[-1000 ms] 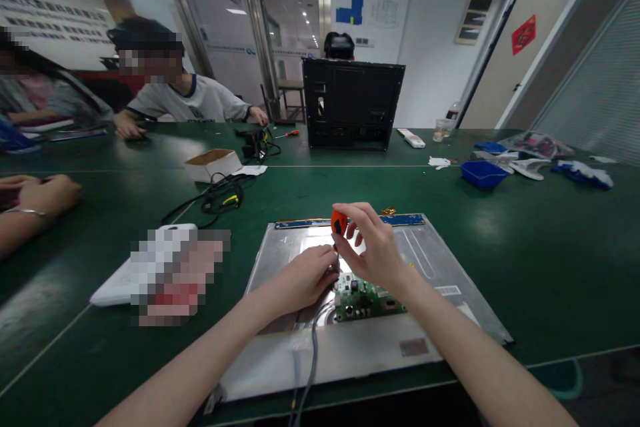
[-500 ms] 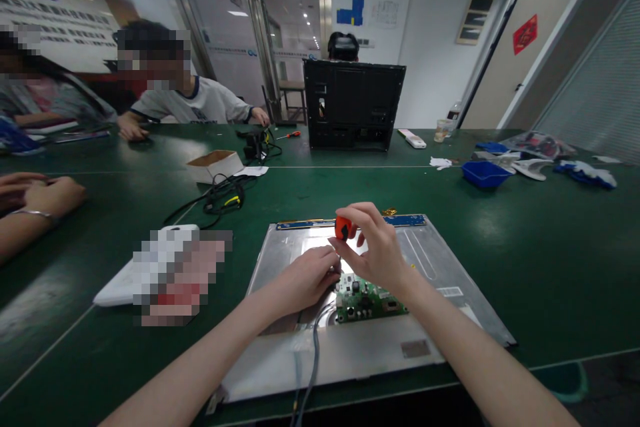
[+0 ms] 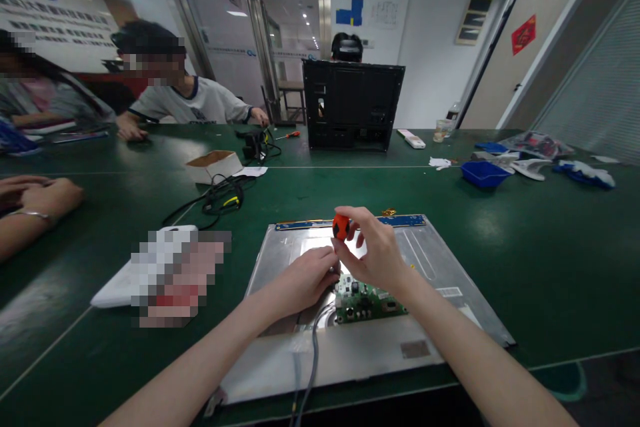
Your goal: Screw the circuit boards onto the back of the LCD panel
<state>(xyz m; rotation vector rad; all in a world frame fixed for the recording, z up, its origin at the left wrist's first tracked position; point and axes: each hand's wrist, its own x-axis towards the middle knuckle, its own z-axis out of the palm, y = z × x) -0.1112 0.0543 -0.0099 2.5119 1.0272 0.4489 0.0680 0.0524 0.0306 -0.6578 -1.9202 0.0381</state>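
The screwdriver (image 3: 341,227) had a rounded handle of orange and black and stood roughly upright over the far left corner of the board (image 3: 367,300); its shaft was mostly hidden by fingers. The right hand (image 3: 373,250) gripped the handle between thumb and fingertips. The left hand (image 3: 313,277) lay low beside it with its fingers curled in near the shaft; whether they pinched anything could not be told.

The board was green and crowded with small dark and silvery parts. It sat on the panel (image 3: 350,350), a broad sheet of dull grey metal, shiny near the left hand and paler along the near edge. A narrow blue strip (image 3: 407,221) ran along the far edge. A smooth grey cable (image 3: 316,353) curved from beside the board over the near edge.

The table (image 3: 475,227) was dark green with a soft sheen and thin pale lines. To the left were tangled black cords (image 3: 220,197) and a small open box (image 3: 225,168); to the right, a blue plastic tray (image 3: 484,175). Across the table stood a boxy black casing (image 3: 355,103), and a person (image 3: 200,103) in a pale shirt sat at the far left. Behind were metal-framed glass, white walls and a pale door (image 3: 543,20) with a red diamond (image 3: 524,35).
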